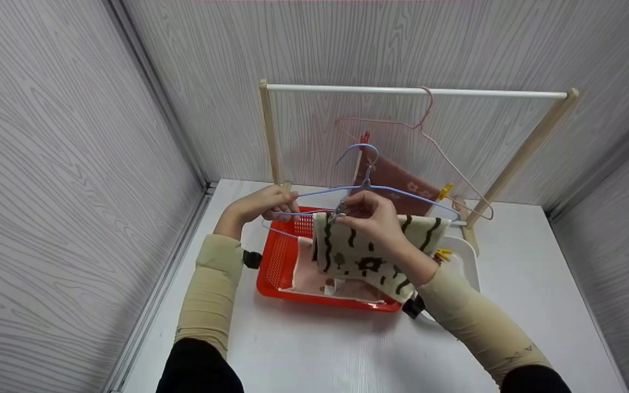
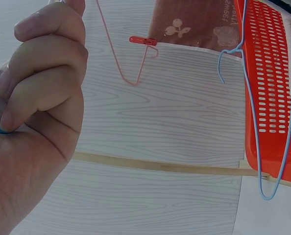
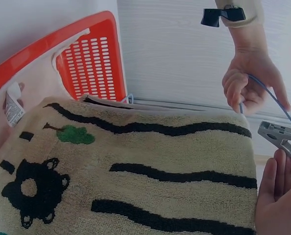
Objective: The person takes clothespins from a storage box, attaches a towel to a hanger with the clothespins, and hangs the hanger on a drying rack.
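In the head view my left hand [image 1: 268, 204] grips the left end of a blue wire hanger [image 1: 336, 189], its hook pointing up. A cream towel [image 1: 347, 251] with dark wavy stripes hangs folded over the hanger's lower bar. My right hand [image 1: 372, 215] pinches a grey clothespin [image 1: 338, 209] at the towel's upper left corner. In the right wrist view the clothespin [image 3: 278, 134] is just beside the towel's edge [image 3: 160, 152]. The left wrist view shows the left hand [image 2: 47, 83] with curled fingers around the blue wire.
Behind, a pink hanger [image 1: 445, 155] hangs on a rack's white bar [image 1: 347, 88], carrying a brownish-pink towel [image 1: 396, 180] with red [image 1: 365, 137] and yellow [image 1: 445, 191] clips. Below are a red basket [image 1: 276, 262] with a pink cloth and another blue hanger [image 2: 255, 122], and a white container [image 1: 470, 262].
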Available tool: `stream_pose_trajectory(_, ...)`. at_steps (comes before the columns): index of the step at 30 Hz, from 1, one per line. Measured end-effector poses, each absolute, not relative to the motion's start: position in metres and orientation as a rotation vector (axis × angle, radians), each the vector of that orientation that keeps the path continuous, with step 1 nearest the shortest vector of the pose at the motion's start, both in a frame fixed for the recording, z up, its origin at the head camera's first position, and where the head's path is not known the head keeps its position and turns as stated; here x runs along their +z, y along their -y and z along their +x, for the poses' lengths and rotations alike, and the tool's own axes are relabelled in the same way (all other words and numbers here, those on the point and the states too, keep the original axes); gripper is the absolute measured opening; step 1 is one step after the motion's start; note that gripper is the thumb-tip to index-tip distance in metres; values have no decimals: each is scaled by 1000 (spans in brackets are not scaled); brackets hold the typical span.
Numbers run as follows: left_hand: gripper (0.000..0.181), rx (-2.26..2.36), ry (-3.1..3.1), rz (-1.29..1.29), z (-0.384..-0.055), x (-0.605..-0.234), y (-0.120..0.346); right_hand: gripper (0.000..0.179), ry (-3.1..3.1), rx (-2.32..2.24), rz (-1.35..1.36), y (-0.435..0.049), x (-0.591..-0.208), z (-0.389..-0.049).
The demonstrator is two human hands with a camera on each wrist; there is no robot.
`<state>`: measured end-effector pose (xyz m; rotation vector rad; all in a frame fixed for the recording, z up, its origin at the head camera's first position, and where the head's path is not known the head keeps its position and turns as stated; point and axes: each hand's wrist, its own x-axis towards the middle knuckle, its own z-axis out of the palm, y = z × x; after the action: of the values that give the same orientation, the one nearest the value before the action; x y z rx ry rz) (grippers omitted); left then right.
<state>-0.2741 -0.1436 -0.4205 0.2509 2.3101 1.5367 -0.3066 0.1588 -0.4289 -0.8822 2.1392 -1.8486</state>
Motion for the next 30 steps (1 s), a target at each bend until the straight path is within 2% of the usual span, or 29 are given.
stream_pose_trajectory(5,65,1538,-2313,280,-275,-420,143,22,-2158,-1853,-956,-155,-428,-308)
stream_pose_trajectory(14,61,1535,-2306,266,-276,-420,142,16,-2236,-1880,-1081,-144,-430,-310)
stream_pose_trajectory(23,88,1561,-2282,289,-277,-422,141,12,-2280,-1853,-1103,-132,-430,-314)
stream_pose_trajectory(26,81,1552,-2285,284,-277,-422,140,10,-2293,-1828,-1112,-129,-430,-315)
stream_pose_trajectory(30,58,1539,-2301,270,-277,-422,140,10,-2311,-1794,-1145,-126,-431,-317)
